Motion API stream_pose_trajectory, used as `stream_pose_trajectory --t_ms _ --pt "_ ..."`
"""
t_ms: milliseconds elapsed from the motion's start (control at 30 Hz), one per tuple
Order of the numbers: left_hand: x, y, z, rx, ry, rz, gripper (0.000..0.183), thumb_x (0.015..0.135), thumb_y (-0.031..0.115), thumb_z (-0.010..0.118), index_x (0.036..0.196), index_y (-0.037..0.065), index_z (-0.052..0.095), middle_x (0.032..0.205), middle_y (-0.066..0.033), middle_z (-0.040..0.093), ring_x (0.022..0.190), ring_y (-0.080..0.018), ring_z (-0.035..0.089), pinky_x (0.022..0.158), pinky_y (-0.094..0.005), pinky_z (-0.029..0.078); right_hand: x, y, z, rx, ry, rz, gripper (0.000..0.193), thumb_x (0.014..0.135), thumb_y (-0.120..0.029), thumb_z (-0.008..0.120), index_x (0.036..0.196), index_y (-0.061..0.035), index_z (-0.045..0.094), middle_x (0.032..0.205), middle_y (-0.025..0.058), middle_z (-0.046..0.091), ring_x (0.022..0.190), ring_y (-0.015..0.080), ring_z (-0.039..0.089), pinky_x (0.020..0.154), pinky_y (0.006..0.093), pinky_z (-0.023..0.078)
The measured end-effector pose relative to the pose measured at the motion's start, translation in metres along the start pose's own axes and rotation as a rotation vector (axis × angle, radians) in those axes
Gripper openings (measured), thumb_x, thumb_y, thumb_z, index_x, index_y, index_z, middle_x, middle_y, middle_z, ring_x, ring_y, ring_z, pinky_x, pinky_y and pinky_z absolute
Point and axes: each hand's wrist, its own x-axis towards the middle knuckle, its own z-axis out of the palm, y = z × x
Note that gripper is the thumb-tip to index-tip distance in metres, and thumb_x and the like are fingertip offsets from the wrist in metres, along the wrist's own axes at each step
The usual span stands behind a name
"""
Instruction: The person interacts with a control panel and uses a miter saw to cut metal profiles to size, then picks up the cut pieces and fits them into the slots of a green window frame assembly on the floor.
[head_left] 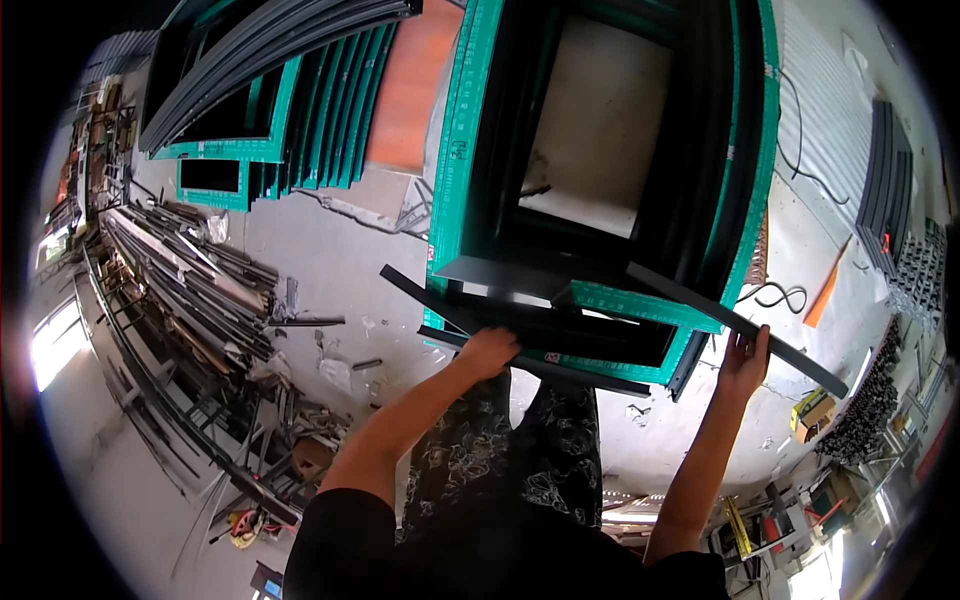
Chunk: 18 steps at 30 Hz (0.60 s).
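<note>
Dark profile bar [740, 322]: long, slanting across the lower right corner of the green-taped frame stack [462, 130]
Right hand [743, 362]: clasped on that bar's underside
Left hand [487, 351]: fingers clenched over the stack's near dark rail [560, 370]
Floor [330, 260]: concrete, loose metal lengths [190, 280] piled at left

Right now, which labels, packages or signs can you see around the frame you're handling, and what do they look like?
Green protective film: long strips with small dark print along the dark frame edges.
Small red-and-white sticker: on the frame's near edge, right of the left hand.
Yellow box: on the floor, right of the right hand.
No screens.
</note>
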Motion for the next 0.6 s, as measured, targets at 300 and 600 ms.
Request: stream_pose_trajectory --t_ms 300,600 --pt "-0.012 0.006 0.003 -0.025 0.102 -0.062 0.036 0.074 0.014 0.064 0.110 0.018 0.063 0.107 -0.0056 0.058 0.111 -0.0266 0.054 0.093 -0.0403 0.045 -0.018 -0.002 0.045 -0.008 -0.133 0.067 0.022 0.091 -0.018 0.065 0.106 -0.0016 0.063 0.091 0.0084 0.068 0.092 0.0179 0.064 0.083 0.0309 0.054" --pt "-0.005 0.004 -0.011 -0.049 0.101 -0.057 0.048 0.071 0.017 0.071 0.117 0.021 0.061 0.112 -0.0050 0.058 0.114 -0.0265 0.051 0.098 -0.0406 0.042 -0.027 0.004 0.057 -0.058 -0.169 0.074 0.027 0.091 -0.020 0.065 0.110 -0.0009 0.063 0.091 0.0085 0.068 0.091 0.0193 0.065 0.085 0.0325 0.054"
